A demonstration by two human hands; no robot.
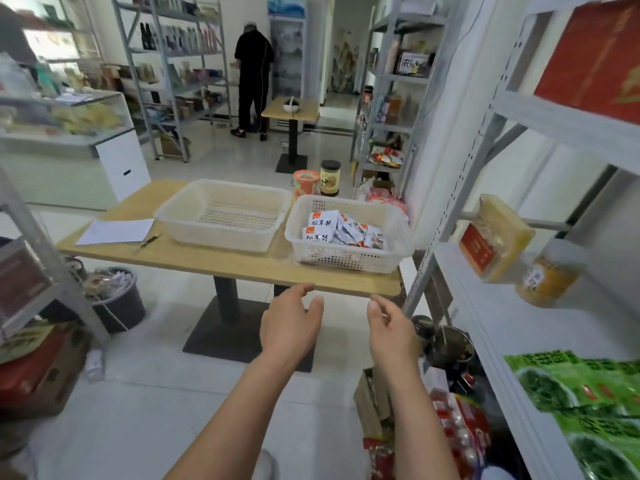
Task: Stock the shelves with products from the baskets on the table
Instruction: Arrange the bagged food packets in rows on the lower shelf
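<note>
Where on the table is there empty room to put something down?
Bare table runs along the near edge in front of both baskets, and at the far left corner behind the paper. The left basket is empty. The right basket holds packets, with jars crowded behind it.

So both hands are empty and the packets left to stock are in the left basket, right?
Not quite. In the head view the packets lie in the right basket; the left basket is empty. Both the left hand and right hand are empty.

We see a bright, evenly lit room; edges bend and blur, especially the shelf at right.
</note>
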